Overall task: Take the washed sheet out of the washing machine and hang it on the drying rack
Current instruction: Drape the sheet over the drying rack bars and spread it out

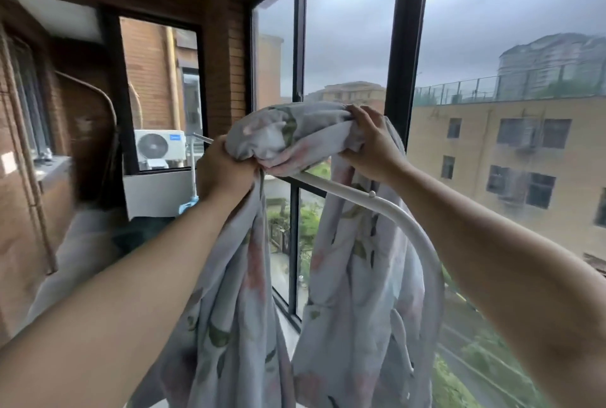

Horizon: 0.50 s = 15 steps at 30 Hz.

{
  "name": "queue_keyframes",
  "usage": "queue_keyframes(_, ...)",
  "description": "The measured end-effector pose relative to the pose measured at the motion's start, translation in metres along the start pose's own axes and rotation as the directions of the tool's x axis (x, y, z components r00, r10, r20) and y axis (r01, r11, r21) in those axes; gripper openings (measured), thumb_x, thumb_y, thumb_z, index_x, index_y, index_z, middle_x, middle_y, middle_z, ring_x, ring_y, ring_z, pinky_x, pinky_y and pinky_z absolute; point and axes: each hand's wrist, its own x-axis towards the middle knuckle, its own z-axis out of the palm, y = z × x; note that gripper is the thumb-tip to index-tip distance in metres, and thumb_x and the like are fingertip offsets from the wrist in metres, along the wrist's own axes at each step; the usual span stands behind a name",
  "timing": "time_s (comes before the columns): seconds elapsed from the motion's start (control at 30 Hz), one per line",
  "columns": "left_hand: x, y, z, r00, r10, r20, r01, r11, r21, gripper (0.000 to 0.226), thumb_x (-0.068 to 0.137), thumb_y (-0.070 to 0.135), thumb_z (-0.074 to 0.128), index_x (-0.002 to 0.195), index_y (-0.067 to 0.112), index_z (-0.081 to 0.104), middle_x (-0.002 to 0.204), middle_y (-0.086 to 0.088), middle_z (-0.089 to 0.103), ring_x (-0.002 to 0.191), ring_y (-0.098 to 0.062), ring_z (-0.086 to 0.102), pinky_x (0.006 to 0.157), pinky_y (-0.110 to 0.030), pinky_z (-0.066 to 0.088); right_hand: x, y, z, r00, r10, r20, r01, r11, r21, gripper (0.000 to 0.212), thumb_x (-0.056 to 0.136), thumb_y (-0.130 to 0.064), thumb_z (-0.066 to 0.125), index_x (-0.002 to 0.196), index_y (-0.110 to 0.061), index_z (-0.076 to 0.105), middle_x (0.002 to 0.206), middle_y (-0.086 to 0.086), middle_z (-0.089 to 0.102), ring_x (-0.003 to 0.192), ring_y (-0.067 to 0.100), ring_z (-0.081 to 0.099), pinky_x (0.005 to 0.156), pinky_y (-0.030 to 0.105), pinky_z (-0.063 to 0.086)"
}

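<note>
A pale grey sheet with a pink and green flower print is bunched over the white top bar of the drying rack. Two long folds hang down, one on each side of the bar. My left hand grips the bunched cloth at the bar, left of centre. My right hand grips the upper wad of the sheet, just above the bar. The rack's bar curves down at the right. The washing machine is out of view.
Tall black-framed windows stand right behind the rack. A brick wall and a smaller window with an air-conditioner unit outside are to the left. A white box sits below it. A blue clip hangs near the rack's far end.
</note>
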Motion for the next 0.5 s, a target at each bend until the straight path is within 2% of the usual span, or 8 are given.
queue_keyframes(0.17, -0.014, -0.03, 0.007, 0.997, -0.07, 0.01, 0.07, 0.995, 0.065, 0.035, 0.078, 0.033, 0.069, 0.111, 0.023, 0.064, 0.108, -0.006, 0.071, 0.1, -0.033, 0.065, 0.079, -0.034, 0.051, -0.017, 0.002, 0.027, 0.994, 0.06, 0.095, -0.062, 0.998, 0.022, 0.08, 0.078, -0.017, 0.075, 0.149, -0.021, 0.038, 0.148, 0.013, 0.036, 0.133, 0.032, 0.037, 0.104, 0.023, 0.028)
queue_keyframes(0.2, -0.018, -0.038, 0.009, 0.997, -0.08, 0.018, 0.079, 0.994, 0.074, 0.037, 0.078, 0.035, 0.071, 0.112, 0.024, 0.063, 0.109, -0.006, 0.071, 0.1, -0.032, 0.065, 0.078, -0.032, 0.049, -0.02, 0.004, 0.035, 0.989, 0.075, 0.129, -0.081, 0.996, 0.04, 0.081, 0.078, -0.022, 0.076, 0.149, -0.019, 0.038, 0.148, 0.015, 0.036, 0.133, 0.032, 0.038, 0.106, 0.026, 0.028)
queue_keyframes(0.3, -0.032, -0.056, 0.015, 0.993, -0.085, 0.084, 0.079, 0.994, 0.081, 0.046, 0.074, 0.04, 0.078, 0.113, 0.021, 0.064, 0.109, -0.005, 0.07, 0.097, -0.03, 0.066, 0.072, -0.029, 0.044, -0.028, 0.012, 0.052, 0.959, 0.139, 0.246, -0.164, 0.983, 0.083, 0.089, 0.074, -0.048, 0.069, 0.151, -0.023, 0.033, 0.148, 0.016, 0.038, 0.132, 0.033, 0.04, 0.113, 0.045, 0.032)
queue_keyframes(0.33, -0.037, -0.06, 0.017, 0.99, -0.085, 0.111, 0.077, 0.995, 0.069, 0.05, 0.073, 0.041, 0.081, 0.114, 0.019, 0.064, 0.107, -0.004, 0.07, 0.096, -0.028, 0.066, 0.07, -0.028, 0.043, -0.031, 0.017, 0.06, 0.948, 0.172, 0.266, -0.202, 0.975, 0.091, 0.087, 0.076, -0.05, 0.068, 0.152, -0.025, 0.031, 0.146, 0.014, 0.041, 0.131, 0.033, 0.042, 0.111, 0.049, 0.035)
queue_keyframes(0.43, -0.049, -0.066, 0.031, 0.975, -0.105, 0.197, 0.103, 0.994, 0.02, 0.052, 0.071, 0.039, 0.085, 0.114, 0.017, 0.064, 0.098, 0.006, 0.065, 0.088, -0.016, 0.062, 0.067, -0.023, 0.042, -0.055, 0.007, 0.068, 0.886, 0.271, 0.375, -0.361, 0.912, 0.195, 0.064, 0.088, -0.033, 0.07, 0.142, -0.018, 0.039, 0.133, 0.016, 0.056, 0.118, 0.028, 0.057, 0.098, 0.046, 0.049)
queue_keyframes(0.5, -0.056, -0.067, 0.042, 0.965, -0.105, 0.241, 0.116, 0.993, -0.029, 0.055, 0.069, 0.04, 0.086, 0.115, 0.02, 0.063, 0.098, 0.012, 0.062, 0.087, -0.009, 0.059, 0.063, -0.016, 0.04, -0.07, 0.005, 0.075, 0.792, 0.34, 0.506, -0.505, 0.831, 0.232, 0.037, 0.091, -0.033, 0.067, 0.122, -0.016, 0.055, 0.12, 0.022, 0.063, 0.099, 0.027, 0.067, 0.075, 0.036, 0.055)
